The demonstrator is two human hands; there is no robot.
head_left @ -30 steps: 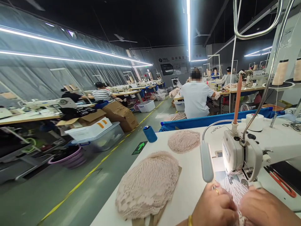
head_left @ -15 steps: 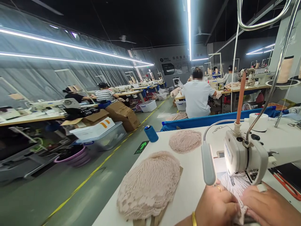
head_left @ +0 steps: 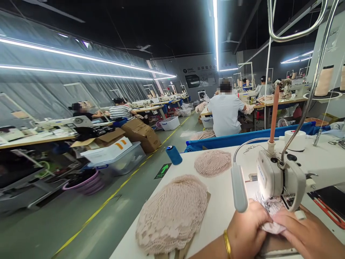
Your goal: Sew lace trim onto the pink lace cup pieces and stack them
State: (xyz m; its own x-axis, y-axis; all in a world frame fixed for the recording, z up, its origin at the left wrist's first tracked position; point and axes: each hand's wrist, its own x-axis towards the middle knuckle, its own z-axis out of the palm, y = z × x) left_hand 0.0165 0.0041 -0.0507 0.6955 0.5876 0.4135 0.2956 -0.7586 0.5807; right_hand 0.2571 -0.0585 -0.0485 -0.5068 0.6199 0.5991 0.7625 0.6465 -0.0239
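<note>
Pale pink lace fabric [head_left: 272, 227] lies under the needle area of a white sewing machine [head_left: 269, 176]. My left hand [head_left: 249, 225] pinches the lace's near left side, fingers closed, a gold bracelet on the wrist. From the right, my right hand [head_left: 302, 226] grips the same piece, its thumb close to the left thumb. Both hands are just in front of the presser foot, which is partly hidden. A grey lamp [head_left: 239, 189] lights the spot. Left of the hands, a large stack of lace pieces [head_left: 172, 216] rests on the white table [head_left: 215, 219].
A smaller lace pile [head_left: 212, 163] and a blue thread cone [head_left: 174, 155] stand farther back on the table. Red-handled scissors [head_left: 327, 210] lie right of the machine. Beyond a blue cloth trough [head_left: 250, 138], a person in a white shirt [head_left: 225, 113] sits at another machine.
Both hands have shifted forward, closer to the needle. The lace that hung between them is now bunched and folded under the fingers. The left hand has turned, showing more of its back.
</note>
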